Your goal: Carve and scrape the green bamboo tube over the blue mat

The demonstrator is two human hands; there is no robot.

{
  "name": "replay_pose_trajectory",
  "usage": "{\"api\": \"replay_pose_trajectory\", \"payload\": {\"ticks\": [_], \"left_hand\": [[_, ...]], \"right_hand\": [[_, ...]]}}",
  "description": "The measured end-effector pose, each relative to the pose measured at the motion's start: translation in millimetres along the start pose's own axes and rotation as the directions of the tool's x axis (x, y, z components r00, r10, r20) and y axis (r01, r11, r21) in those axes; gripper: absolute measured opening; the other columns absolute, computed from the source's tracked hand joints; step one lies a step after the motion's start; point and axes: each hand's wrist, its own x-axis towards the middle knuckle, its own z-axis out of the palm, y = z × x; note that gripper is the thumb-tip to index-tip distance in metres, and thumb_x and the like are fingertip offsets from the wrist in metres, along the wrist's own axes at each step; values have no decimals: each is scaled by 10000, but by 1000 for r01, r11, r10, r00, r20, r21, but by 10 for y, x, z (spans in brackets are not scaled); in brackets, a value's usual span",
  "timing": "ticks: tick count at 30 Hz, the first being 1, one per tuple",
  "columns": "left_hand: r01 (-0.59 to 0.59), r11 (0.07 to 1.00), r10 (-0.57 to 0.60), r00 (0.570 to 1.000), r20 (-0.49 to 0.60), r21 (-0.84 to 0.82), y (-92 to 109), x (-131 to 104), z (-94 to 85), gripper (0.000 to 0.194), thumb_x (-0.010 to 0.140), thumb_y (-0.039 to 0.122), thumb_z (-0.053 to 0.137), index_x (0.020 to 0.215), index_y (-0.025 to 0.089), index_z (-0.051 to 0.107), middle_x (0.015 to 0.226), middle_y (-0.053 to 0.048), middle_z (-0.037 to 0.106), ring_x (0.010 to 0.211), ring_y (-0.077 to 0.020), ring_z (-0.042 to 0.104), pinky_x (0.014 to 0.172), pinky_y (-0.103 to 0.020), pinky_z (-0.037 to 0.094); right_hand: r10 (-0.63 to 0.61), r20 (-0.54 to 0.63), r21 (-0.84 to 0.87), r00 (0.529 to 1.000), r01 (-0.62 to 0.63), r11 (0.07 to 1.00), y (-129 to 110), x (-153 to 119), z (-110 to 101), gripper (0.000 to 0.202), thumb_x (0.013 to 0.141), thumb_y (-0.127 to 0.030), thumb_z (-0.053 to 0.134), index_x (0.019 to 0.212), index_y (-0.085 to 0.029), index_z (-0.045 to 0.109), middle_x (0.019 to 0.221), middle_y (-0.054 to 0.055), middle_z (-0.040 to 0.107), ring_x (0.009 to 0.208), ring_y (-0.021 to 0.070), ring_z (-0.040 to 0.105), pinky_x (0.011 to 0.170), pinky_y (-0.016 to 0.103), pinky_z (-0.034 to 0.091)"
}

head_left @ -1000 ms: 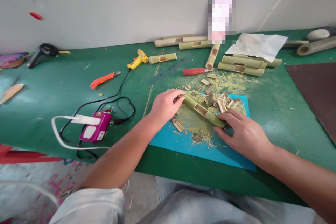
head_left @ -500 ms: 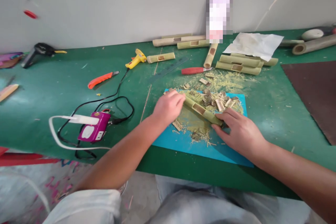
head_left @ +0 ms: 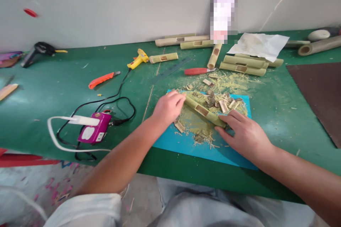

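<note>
A green bamboo tube [head_left: 210, 116] with a rectangular opening cut in its side lies at a slant over a blue mat [head_left: 181, 147]. My left hand [head_left: 170, 105] has its fingers closed at the tube's far left end, hiding that tip. Around the near right end, the thumb and fingers of my right hand [head_left: 243, 129] are closed. Bamboo chips [head_left: 223, 105], shavings and pale green dust cover the mat beside and below the tube.
Behind the mat lie a red-handled knife [head_left: 195, 71], cut bamboo tubes [head_left: 242, 68] and a white paper sheet [head_left: 259, 45]. Leftward are an orange utility knife [head_left: 102, 79], a yellow glue gun [head_left: 137, 59] and a purple power box [head_left: 94, 127] with cables. A dark brown sheet [head_left: 317, 95] lies right.
My left hand has shifted slightly left at the tube's end. My right hand and the bamboo tube stay almost where they were.
</note>
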Motion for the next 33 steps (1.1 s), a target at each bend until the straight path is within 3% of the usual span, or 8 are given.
{"api": "replay_pose_trajectory", "payload": {"ticks": [5,9,13,18,22,27,31,33], "left_hand": [[-37,999,39,996,74,-29,14,1,-11,220,979,201,492,929,115,688,787,-55,664,693,-112,622,642,-223,510],[21,1000,-22,1000,16,6,11,12,-27,256,975,211,503,812,123,679,726,-45,643,665,-116,610,632,-232,502],[-35,997,41,996,83,-66,52,-9,-4,197,974,200,504,975,124,686,821,-63,686,731,-127,650,663,-231,522],[44,998,-43,999,13,-41,-19,1,-15,204,963,195,520,885,126,695,836,-70,700,750,-130,660,695,-244,538],[18,994,-9,996,85,-105,-32,1,-27,184,962,196,526,991,139,698,866,-60,710,756,-121,666,690,-233,543],[63,997,-64,998,-5,-44,-57,10,-44,180,952,190,536,959,129,706,860,-75,714,769,-133,670,707,-255,560],[5,996,1,998,69,-87,-44,18,-30,185,961,198,531,1006,131,697,882,-74,719,755,-121,670,680,-231,552],[21,998,-19,999,37,-65,-46,21,-19,192,964,201,524,956,123,700,860,-81,713,753,-131,669,676,-242,550]], "right_hand": [[-9,9,-9,1000,9,1000,0,-12,-4,212,899,-317,568,979,-149,671,840,63,648,734,188,646,609,296,505],[4,25,-14,1000,-4,1000,1,-22,0,234,892,-323,581,1000,-135,670,843,63,646,731,190,646,612,305,510],[-8,14,-13,1000,8,1000,6,-16,4,226,902,-322,564,986,-141,669,834,62,648,716,181,644,606,295,502],[5,15,-38,1000,-4,999,-3,-3,-6,255,900,-326,559,1043,-138,656,826,52,646,701,179,637,601,297,494],[-11,9,-65,1000,12,998,-15,-2,-19,255,896,-313,551,1050,-132,643,801,45,642,670,173,621,572,299,472],[-28,0,-99,1000,28,995,4,2,-18,201,899,-289,534,975,-155,664,807,56,653,695,181,623,597,310,466],[-46,3,-105,999,46,993,0,12,-27,198,903,-280,526,960,-160,673,886,83,666,725,183,625,606,310,472],[-42,3,-107,999,43,993,-8,15,-36,207,911,-277,516,973,-159,674,887,81,665,723,178,621,608,305,475]]}}
